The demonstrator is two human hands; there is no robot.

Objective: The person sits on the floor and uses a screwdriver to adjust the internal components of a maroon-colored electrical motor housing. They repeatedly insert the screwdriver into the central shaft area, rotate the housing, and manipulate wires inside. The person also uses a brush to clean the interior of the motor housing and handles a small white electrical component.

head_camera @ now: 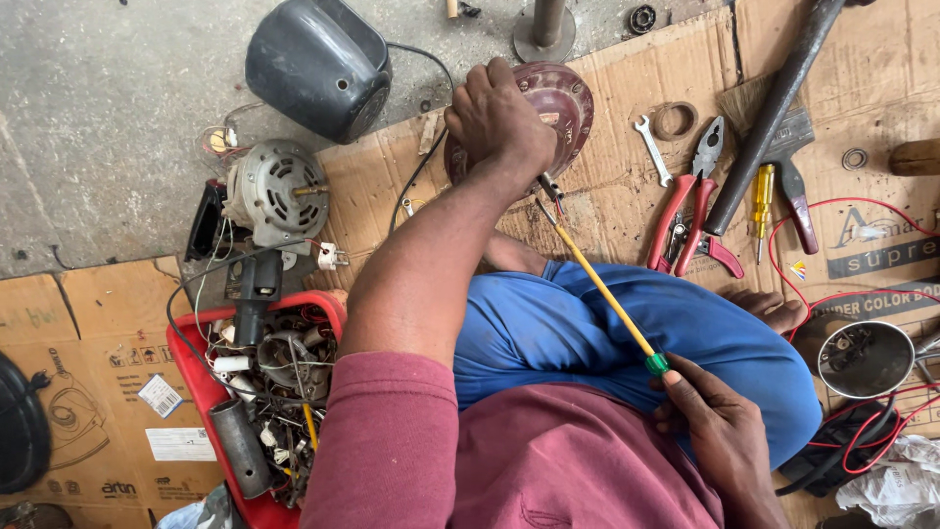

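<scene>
Left hand [504, 122]: clamped on maroon motor housing [563, 103]. Right hand [710, 411]: closed around yellow screwdriver [607, 294], shaft running diagonally up-left, tip apparently at housing's edge.

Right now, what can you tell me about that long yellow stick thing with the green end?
It is a long screwdriver with a thin yellow shaft and a small green collar near the handle. The right hand grips its handle end. It slants up across the blue-trousered lap, and its dark metal tip reaches the maroon motor housing, just below the left hand resting on that housing.
</scene>
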